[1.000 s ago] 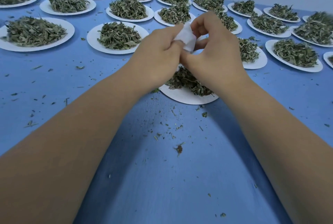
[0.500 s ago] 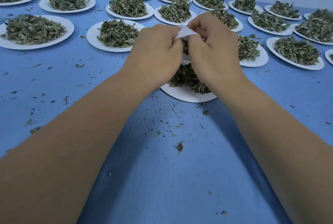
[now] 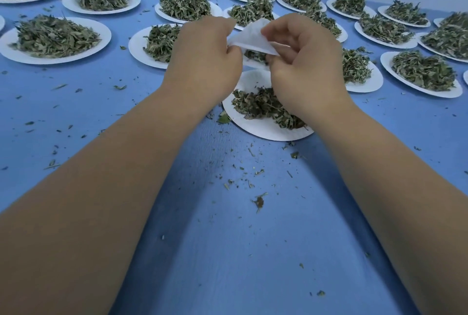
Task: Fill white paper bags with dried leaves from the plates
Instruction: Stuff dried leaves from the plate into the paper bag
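Fingers (image 3: 283,26) of both hands clamped on the white paper bag (image 3: 253,36), thumb against fingertips on each side. Left hand (image 3: 205,61) pinching the left edge, right hand (image 3: 306,66) pinching the right edge and lower corner. Held in the air between the two hands, seemingly over the far side of the nearest plate (image 3: 263,130), clear of the dried leaves (image 3: 260,104) heaped there. Looks flat and limp, with no open mouth on show; contents, if any, hidden.

Probably working the mouth apart before filling. Biggest danger: tearing the thin paper through a hard or uneven pull on the two edges. Next: pinching both layers together on one side, leaving no opening and sending the first pinch of leaves over the top onto the desk (image 3: 228,251), among the crumbs (image 3: 258,202) scattered there. Then a slipped corner: bag dropping into the heap, or mouth collapsing at the moment of filling. Brittle leaves as well, so risks crushing them to dust with a tight squeeze while scooping. Needs care with the forearms too, low over the desk and not far from the neighbouring plates (image 3: 105,36); could nudge a rim on a sideways sweep and spill a pile.
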`<state>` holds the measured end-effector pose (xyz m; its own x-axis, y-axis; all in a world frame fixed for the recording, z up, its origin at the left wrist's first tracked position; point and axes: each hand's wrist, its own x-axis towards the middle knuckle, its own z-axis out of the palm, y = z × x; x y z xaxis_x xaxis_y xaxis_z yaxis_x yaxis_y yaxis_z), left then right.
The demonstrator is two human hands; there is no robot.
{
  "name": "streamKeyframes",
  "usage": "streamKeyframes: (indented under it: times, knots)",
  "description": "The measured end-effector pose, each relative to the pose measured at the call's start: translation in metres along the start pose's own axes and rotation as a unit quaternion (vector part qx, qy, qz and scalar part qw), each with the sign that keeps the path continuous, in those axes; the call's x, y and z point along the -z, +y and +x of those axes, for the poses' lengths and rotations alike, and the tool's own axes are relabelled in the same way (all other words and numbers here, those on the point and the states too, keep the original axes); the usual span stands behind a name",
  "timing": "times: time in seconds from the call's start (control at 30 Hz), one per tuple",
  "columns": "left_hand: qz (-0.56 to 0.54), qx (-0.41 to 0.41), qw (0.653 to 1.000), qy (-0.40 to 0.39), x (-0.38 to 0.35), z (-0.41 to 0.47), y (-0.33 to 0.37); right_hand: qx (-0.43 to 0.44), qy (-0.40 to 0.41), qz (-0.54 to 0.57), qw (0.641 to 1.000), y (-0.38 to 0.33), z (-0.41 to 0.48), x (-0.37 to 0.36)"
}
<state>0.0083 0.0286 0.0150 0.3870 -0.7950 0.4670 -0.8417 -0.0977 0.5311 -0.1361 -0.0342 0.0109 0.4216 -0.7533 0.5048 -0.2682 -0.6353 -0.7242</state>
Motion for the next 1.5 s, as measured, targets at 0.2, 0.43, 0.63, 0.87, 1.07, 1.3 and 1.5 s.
streamKeyframes:
  times: [0.2,0.43,0.63,0.87,1.07,1.3,1.5]
  knots:
    - [-0.052,0.034,0.998,-0.031,-0.004,0.004,-0.006,-0.007,0.015,-0.075,0.997,0.01,0.003,0.004]
    - [-0.166,0.089,0.981,-0.037,0.003,0.003,-0.007,-0.043,-0.077,-0.119,0.989,0.005,-0.003,0.022]
    - [-0.132,0.057,0.989,0.03,0.001,0.002,-0.001,0.017,-0.113,-0.201,0.973,-0.007,-0.018,0.059]
    - [-0.169,0.081,0.973,0.135,0.021,0.01,-0.011,0.078,-0.308,-0.27,0.909,0.006,-0.029,0.038]
    - [-0.193,0.075,0.96,0.189,0.033,0.007,-0.007,0.106,-0.347,-0.302,0.882,0.01,-0.029,0.021]
    - [-0.092,-0.026,0.971,0.218,0.036,-0.003,0.002,0.111,-0.253,-0.212,0.937,0.011,-0.034,0.017]
    - [-0.018,-0.029,0.997,0.068,0.022,-0.005,0.008,0.101,-0.223,-0.233,0.941,0.01,-0.035,0.022]
